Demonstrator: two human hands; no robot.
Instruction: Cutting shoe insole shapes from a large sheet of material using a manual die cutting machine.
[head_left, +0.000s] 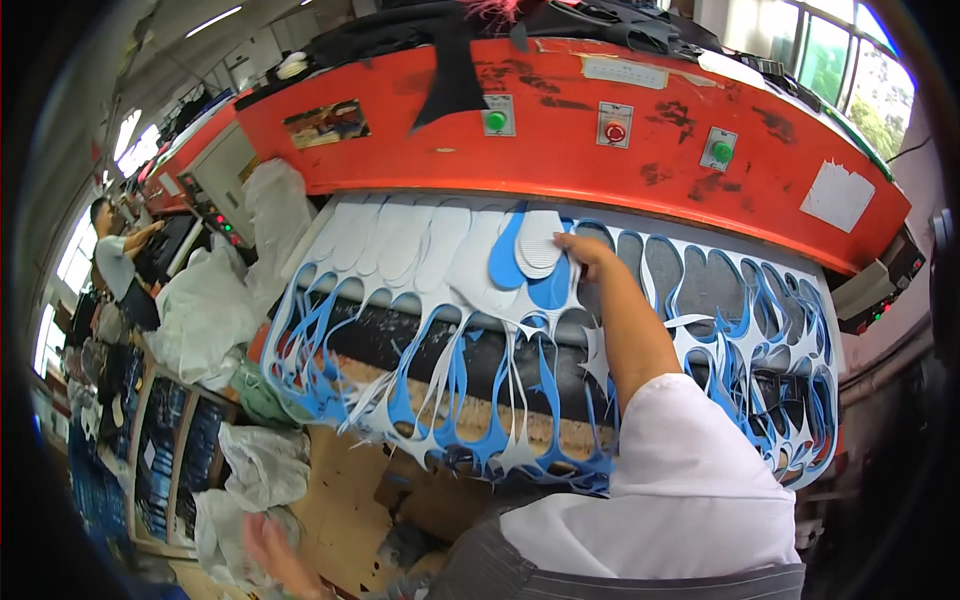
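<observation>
My right hand (583,252) reaches over the machine bed with its fingers closed on the edge of a small stack of white insoles (540,243). Blue insole shapes (505,262) show beside and under that stack. To the left, more white insole cut-outs (400,240) lie side by side within the sheet. Around them is a white and blue foam sheet (500,440) full of holes, its leftover strips hanging over the front edge. Low at the left, my left hand (275,555) is smeared by motion, away from the bed; its fingers cannot be made out.
A red press (560,130) with green and red buttons spans the back, black scraps on top. White plastic sacks (205,310) stand at the left near a shelf (165,450) of blue items. Another person (120,260) works at a machine farther left.
</observation>
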